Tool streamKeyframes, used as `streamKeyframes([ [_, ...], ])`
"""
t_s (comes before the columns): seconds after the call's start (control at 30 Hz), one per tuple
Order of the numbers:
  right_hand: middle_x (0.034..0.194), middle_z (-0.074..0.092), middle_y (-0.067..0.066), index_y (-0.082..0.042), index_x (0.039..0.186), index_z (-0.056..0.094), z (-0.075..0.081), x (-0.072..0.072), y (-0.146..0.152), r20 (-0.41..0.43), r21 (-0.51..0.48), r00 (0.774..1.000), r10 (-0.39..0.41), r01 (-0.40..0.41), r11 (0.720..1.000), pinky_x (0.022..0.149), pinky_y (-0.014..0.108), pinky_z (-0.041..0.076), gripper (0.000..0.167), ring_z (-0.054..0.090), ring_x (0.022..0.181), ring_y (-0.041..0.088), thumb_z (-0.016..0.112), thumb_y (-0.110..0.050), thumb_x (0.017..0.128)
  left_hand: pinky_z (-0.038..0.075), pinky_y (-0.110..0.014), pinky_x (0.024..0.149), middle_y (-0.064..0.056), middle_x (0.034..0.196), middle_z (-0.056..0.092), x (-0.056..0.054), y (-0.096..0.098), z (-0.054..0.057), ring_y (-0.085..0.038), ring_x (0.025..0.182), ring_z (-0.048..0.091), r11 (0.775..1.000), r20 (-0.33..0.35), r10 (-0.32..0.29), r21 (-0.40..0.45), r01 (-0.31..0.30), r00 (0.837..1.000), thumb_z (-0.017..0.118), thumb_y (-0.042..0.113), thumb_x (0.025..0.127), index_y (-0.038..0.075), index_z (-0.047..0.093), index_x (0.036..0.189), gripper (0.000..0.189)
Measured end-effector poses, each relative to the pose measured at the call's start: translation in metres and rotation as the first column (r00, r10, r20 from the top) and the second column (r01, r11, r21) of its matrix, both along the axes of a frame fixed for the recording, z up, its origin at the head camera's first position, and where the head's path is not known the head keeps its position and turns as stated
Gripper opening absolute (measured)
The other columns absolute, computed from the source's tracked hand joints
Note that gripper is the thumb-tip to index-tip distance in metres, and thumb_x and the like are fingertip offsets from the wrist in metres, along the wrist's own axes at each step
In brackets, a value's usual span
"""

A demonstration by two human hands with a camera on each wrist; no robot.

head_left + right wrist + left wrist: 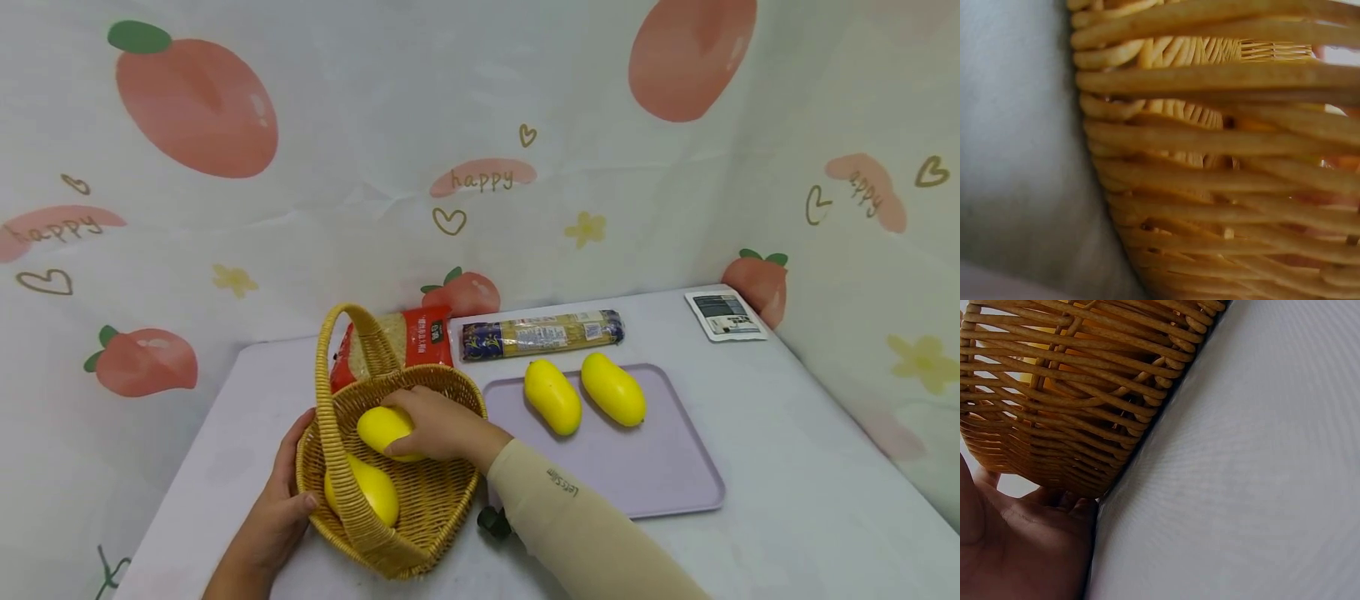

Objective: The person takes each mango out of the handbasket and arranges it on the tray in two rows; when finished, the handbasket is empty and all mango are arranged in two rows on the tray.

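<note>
Right hand (438, 427) grips a yellow mango (382, 428) inside the wicker basket (442, 500), left hand (281, 504) clasping its near-left rim

We count four yellow mangoes: two in the wicker basket (420, 500), at (382, 427) and (375, 492), and two on the lilac tray (660, 475), at (552, 397) and (613, 388). One red rice bag (420, 337), one noodle packet (542, 334), one white pouch (724, 315). Two hands (438, 425), (279, 512).

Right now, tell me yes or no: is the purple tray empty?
No, two yellow mangoes lie side by side on the purple tray, right of the wicker basket.
</note>
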State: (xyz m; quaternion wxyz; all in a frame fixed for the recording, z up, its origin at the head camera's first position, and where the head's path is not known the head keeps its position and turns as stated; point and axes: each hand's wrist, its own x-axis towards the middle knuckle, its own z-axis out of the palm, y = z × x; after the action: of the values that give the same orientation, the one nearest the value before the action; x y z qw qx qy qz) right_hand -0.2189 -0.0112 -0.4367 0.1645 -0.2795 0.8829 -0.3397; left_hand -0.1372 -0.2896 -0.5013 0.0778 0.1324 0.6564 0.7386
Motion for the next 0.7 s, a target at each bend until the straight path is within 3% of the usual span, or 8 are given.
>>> streamKeyframes([
  [0.23,0.140,0.063,-0.004,-0.023,0.152,0.061,0.0005,0.0014,-0.0019,-0.008,0.027,1.000,0.028,-0.028,0.999,0.098,0.032,0.049,0.069,0.056,0.112,0.010,0.091,-0.039,0.092,0.030,-0.020,0.115,-0.003,0.179,0.003,-0.0001,0.0003,-0.0022,-0.017,0.157,0.016,1.000,-0.030,-0.007,0.015,0.007,1.000,0.081,0.031,0.101,0.031,0.013,0.176,0.101],
  [0.47,0.139,0.062,-0.003,-0.020,0.156,0.057,0.0003,0.0011,-0.0027,-0.063,0.035,0.997,0.033,-0.031,0.999,0.097,0.030,0.049,0.070,0.056,0.111,0.010,0.088,-0.036,0.095,0.031,-0.020,0.115,-0.003,0.179,0.004,0.0014,0.0011,-0.0016,-0.016,0.157,0.018,1.000,-0.022,-0.012,0.022,0.012,1.000,0.080,0.032,0.101,0.032,0.013,0.176,0.100],
  [0.7,0.148,0.059,-0.003,-0.019,0.161,0.052,0.0058,0.0040,-0.0007,-0.103,-0.079,0.995,0.011,-0.019,0.997,0.101,0.029,0.047,0.073,0.055,0.119,0.009,0.086,-0.036,0.098,0.032,-0.021,0.115,-0.003,0.178,0.003,0.0013,0.0012,0.0002,-0.016,0.157,0.018,1.000,-0.009,-0.012,0.007,0.012,1.000,0.079,0.033,0.102,0.034,0.012,0.176,0.100],
])
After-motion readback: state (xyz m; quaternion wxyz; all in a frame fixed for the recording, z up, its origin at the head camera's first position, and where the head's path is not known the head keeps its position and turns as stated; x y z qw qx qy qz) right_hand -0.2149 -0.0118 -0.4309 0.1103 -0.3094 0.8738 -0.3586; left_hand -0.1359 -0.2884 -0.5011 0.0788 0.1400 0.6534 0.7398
